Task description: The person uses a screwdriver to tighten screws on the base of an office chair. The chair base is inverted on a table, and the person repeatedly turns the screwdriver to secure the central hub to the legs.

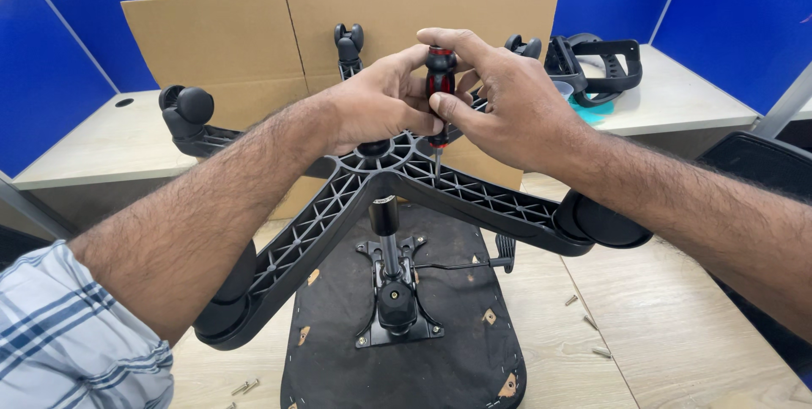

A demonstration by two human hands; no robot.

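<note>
Blue partition walls (68,62) and a brown cardboard sheet (254,37) back a pale wooden table (677,324). On the table lies an upturned black seat pan (338,358) with its metal mechanism (396,303) and gas column standing up. Over it sits a black five-arm chair base (338,206), underside ribs showing, castors (190,109) at the arm ends. The left hand (381,100) grips the hub; its fingers are closed around it. The right hand (507,96) has its fingers clamped on a red-and-black stubby screwdriver (439,87), held upright between both hands, tip down on the hub. Loose screws (592,324) lie scattered on the table.
</note>
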